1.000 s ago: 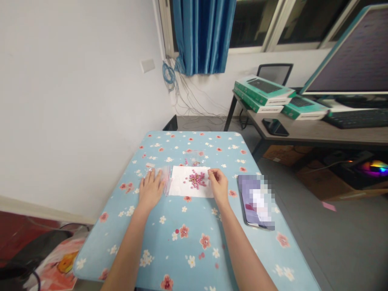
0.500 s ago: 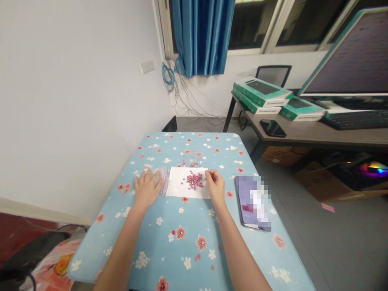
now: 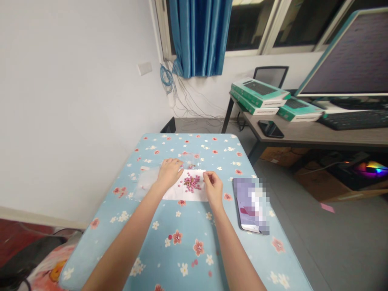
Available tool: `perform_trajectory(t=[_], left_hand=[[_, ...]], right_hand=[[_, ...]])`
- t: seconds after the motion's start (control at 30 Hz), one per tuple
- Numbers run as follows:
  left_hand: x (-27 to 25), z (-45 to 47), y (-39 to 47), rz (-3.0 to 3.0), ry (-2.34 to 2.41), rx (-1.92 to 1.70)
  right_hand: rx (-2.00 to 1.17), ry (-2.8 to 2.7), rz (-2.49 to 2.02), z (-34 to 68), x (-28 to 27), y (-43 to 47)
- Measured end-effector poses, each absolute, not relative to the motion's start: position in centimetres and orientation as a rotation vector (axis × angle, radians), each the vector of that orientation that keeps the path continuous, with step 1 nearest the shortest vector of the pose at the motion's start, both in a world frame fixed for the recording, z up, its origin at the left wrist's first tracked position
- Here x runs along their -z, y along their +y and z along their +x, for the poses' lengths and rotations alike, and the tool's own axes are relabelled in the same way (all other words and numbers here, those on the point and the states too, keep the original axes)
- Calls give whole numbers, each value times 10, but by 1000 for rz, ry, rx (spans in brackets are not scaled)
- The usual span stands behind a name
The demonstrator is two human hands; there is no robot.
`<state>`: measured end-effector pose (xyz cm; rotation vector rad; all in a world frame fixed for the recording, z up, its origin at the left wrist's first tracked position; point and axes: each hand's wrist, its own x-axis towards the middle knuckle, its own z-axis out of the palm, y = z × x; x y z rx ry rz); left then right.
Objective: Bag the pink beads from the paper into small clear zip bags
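Observation:
A small heap of pink beads (image 3: 192,184) with some gold-coloured pieces lies on a white sheet of paper (image 3: 172,193). My left hand (image 3: 170,173) is over the paper's left part, fingers stretched toward a small clear bag (image 3: 189,158) behind the sheet. That bag has a few pink and gold pieces at its front; my fingertips are near them, and contact cannot be made out. At the paper's right edge, my right hand (image 3: 213,188) is closed in a pinch; what it holds is hidden. Left of the paper lies a larger clear plastic bag (image 3: 146,182).
A phone (image 3: 250,206) lies on the flowered tablecloth (image 3: 169,258) to the right. The desk (image 3: 303,134) beyond carries green keyboard boxes (image 3: 257,95), another phone (image 3: 270,129), a keyboard (image 3: 357,120) and a monitor (image 3: 348,56). A white wall (image 3: 75,101) borders the left side.
My left hand has left the larger clear bag and moved right and forward over the paper. My right hand keeps its pinch at the paper's right edge. The view has shifted slightly.

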<state>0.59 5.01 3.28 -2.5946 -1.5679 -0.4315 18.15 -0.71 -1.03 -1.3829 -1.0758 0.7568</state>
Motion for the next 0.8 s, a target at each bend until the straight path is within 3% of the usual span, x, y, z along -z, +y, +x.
perform_trajectory(t=[0.27,0.5,0.63,0.8], left_hand=[[-23,19,58,-2581,-1530,284],[-21,19,55,-2555,-1526,477],[-31,18,45,-2435,-1668,1053],[-50,26,12,-2009,-2106,2497]], right_hand=[[-772,-1061,-1386,181,9,-8],[-747,-1060,-1371,181,10,-7],[-725,-1049,-1358,181,10,-8],[-697,-1076,-1369,181,9,-10]])
